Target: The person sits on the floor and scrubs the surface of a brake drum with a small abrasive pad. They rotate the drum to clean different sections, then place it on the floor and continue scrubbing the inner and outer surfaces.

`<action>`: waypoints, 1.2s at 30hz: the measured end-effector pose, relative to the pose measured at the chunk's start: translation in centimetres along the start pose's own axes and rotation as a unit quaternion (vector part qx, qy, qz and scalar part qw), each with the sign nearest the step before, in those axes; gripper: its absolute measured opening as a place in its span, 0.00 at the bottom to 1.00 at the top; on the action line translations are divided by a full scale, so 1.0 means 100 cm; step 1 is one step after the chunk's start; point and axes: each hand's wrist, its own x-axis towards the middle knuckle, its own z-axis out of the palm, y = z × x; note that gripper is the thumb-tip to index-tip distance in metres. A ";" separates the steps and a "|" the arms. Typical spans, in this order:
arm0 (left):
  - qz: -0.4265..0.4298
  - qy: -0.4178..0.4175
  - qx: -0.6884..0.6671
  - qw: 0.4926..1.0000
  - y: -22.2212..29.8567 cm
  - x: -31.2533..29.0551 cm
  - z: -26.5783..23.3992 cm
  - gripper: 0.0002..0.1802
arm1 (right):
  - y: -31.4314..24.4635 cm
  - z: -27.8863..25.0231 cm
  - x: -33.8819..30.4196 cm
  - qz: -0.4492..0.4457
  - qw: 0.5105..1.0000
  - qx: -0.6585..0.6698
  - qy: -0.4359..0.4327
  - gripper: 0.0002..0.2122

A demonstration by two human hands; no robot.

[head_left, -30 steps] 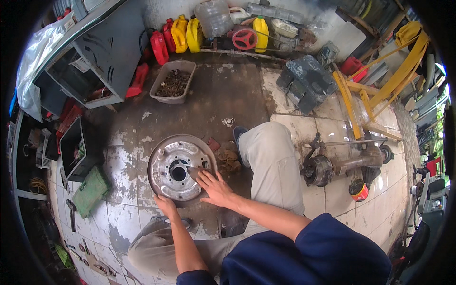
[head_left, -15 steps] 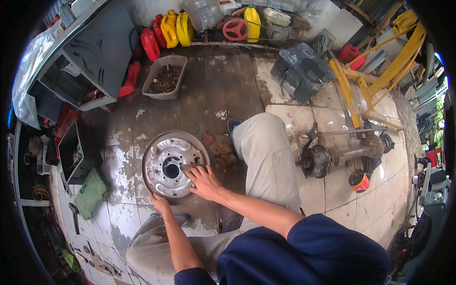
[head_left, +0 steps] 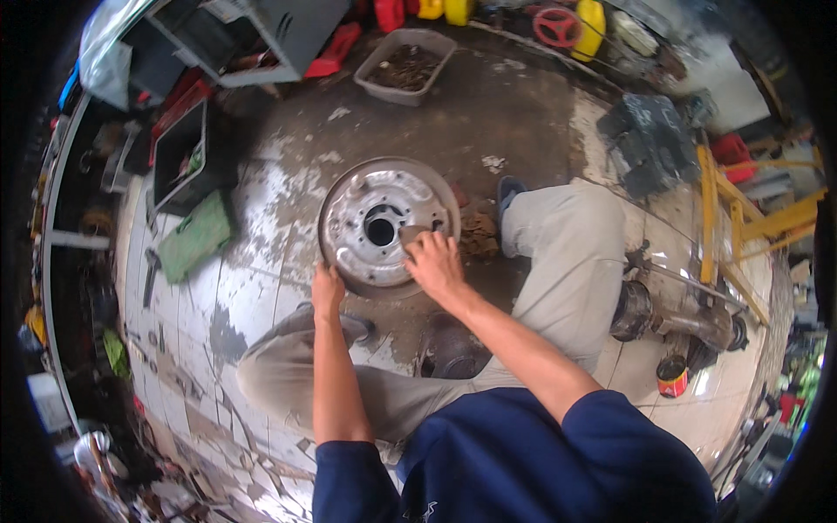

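Metal disc (head_left: 377, 261), stained tiled floor (head_left: 261, 270), grey cabinet (head_left: 301, 37)

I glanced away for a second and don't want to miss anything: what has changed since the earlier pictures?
Mainly the view: it has shifted and turned, so the round metal plate, gray basin and green case sit higher and further right. Nothing was visibly picked up or released. The left hand stays at the plate's rim; the right hand stays on its face, a brown piece at its fingertips.
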 end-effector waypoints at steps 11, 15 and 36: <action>0.194 -0.212 0.097 0.953 0.141 -0.012 -0.135 0.26 | 0.004 0.007 0.030 0.013 0.994 -0.091 -0.067 0.07; 0.138 -0.298 0.177 0.928 0.156 0.003 -0.137 0.29 | 0.004 -0.001 0.026 -0.086 0.994 -0.018 -0.057 0.08; 0.224 -0.309 0.218 0.898 0.165 0.013 -0.096 0.34 | 0.012 -0.011 0.030 -0.104 0.989 0.062 -0.082 0.05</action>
